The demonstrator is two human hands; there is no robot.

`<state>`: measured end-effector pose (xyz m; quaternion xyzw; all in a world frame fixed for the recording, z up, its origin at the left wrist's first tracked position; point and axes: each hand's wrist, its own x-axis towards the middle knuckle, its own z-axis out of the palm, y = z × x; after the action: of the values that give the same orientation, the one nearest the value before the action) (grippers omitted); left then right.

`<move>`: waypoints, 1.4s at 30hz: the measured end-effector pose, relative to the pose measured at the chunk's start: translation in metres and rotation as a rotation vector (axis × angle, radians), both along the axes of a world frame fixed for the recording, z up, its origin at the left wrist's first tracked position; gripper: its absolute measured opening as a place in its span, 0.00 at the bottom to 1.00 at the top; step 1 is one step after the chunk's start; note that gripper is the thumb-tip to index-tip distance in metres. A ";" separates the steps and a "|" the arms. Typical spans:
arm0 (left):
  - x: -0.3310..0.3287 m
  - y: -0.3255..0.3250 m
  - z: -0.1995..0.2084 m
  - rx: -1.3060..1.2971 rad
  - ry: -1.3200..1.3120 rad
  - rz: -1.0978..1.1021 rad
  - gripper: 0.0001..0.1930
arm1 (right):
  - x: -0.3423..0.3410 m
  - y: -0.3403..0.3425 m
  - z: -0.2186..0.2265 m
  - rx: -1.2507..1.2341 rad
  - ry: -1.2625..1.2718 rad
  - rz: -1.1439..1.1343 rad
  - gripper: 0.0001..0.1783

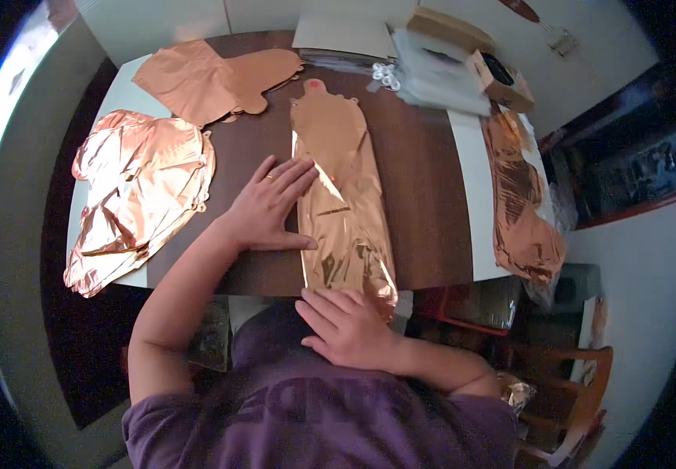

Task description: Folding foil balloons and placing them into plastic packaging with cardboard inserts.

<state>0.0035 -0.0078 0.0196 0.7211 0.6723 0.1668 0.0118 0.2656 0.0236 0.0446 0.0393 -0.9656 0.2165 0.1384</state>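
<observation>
Head view: we are looking down on a dark brown tabletop (424,195) with pale strips along its left and right edges. A long rose-gold foil balloon (342,195), deflated and flat, is lying lengthwise down the middle, running from near the far edge to the near edge, where its lower end is overhanging slightly. The left hand (269,209) is resting palm-down, fingers spread and released, fingertips pressing on the balloon's left side. The right hand (348,328) is lying flat at the near edge, fingers extended and unclenched, touching the balloon's lower end. We are noting a crumpled heap of foil balloons (139,195) at the left edge, another flat foil shape (213,78) at the far left corner, a foil strip (519,203) along the right edge, and cardboard boxes (479,55) with clear plastic bags (439,74) at the far right corner.
</observation>
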 end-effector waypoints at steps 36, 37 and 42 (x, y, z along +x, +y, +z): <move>-0.031 0.060 -0.032 0.112 0.132 0.217 0.41 | -0.029 0.022 -0.004 0.252 -0.066 -0.042 0.25; -0.032 0.062 -0.032 0.085 0.121 0.230 0.41 | -0.031 0.024 -0.002 0.171 -0.080 -0.044 0.24; -0.003 0.048 -0.002 0.191 0.096 0.377 0.44 | -0.037 0.100 0.013 -0.059 0.106 -0.203 0.19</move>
<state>0.0009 0.0406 0.0177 0.5877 0.7761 0.1946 -0.1197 0.2284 0.1238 0.0571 -0.0516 -0.9491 0.2272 0.2118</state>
